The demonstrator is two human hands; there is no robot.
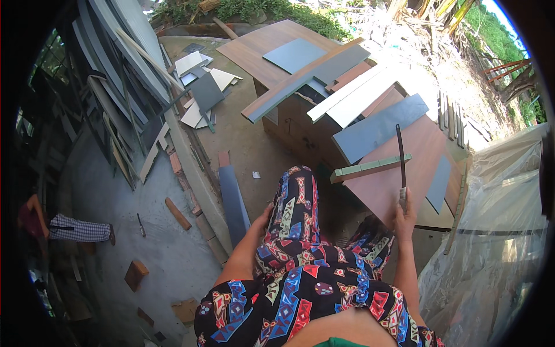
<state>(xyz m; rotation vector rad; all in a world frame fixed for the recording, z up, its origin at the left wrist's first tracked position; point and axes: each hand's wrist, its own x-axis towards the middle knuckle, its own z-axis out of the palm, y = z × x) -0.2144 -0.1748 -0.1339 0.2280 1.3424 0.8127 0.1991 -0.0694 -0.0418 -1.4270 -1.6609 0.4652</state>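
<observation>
My right hand (406,218) is closed round the pale wrapped handle of a hacksaw blade (402,153). The blade is long, thin and dark, with a small hole at its upper end. It points away from me and passes over a narrow greenish strip (370,169) lying across a brown wood-grain board (393,179). On the left, my left hand (264,220) rests against the side of my raised leg, holding nothing that shows; its fingers are partly hidden. A blue-grey board (381,128) and a white panel (352,95) lie just beyond the strip.
More panels lie on a wooden cabinet (300,124) ahead. Offcuts (202,92) are heaped on the ground at far left, near tall leaning sheets (110,63). A low brick edge (196,202) runs along my left. Clear plastic sheeting (491,248) hangs at right. Another person (75,227) is at far left.
</observation>
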